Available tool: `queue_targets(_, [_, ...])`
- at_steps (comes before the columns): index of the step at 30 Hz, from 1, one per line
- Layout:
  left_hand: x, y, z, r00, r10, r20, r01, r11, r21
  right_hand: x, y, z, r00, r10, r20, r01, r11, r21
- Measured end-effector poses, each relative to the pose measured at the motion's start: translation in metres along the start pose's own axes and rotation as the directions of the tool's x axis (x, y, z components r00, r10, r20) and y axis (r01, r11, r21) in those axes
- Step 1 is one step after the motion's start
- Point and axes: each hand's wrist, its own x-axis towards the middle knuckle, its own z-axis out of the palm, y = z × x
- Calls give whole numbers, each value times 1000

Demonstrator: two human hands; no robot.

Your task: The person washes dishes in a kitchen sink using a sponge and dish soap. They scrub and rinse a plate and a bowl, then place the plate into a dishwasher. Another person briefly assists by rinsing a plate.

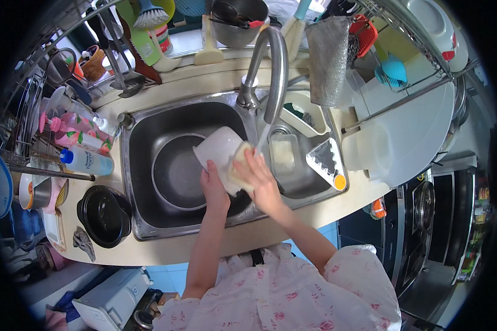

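A white bowl [217,145] is tilted on its side above the divider of the steel double sink [138,186]. My left hand [214,188] grips its lower edge. Against the bowl's outer side my right hand [259,178] presses a pale yellow cloth [239,167], its fingers spread over it. Water [263,138] runs from the curved faucet [278,74] close to my right fingertips. In the left basin, partly behind the bowl, lies a large round pan or basin [176,169]. The right basin holds a clear plastic container [283,157].
A black oval pot [104,217] and a grey rag [83,243] lie on the counter at left, below pump bottles [76,124]. A white corner strainer [327,161] and a cream caddy [310,124] sit at the right basin. A wire rack [401,99] overhangs the right side.
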Motion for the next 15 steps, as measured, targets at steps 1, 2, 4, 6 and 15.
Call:
queue_targets(1, [-3,0,0,1000,-8,8,9,1000,-21,10,5,-2,999,22,-40,-20,999,39])
queue_targets(2, [-5,1,0,1000,-20,21,21,998,-53,23,9,-6,996,51,-72,-45,996,78])
queue_targets(4, [-11,4,0,999,1,35,-2,1000,15,43,16,-29,895,439,81,-441,841,312])
queue_targets(6, [-17,6,1,997,51,57,-58,990,128,56,18,-69,967,249,54,-255,942,218])
queue_targets(15, [-27,21,22,905,261,337,-425,496,757,121,-27,-119,983,149,106,-140,986,-87])
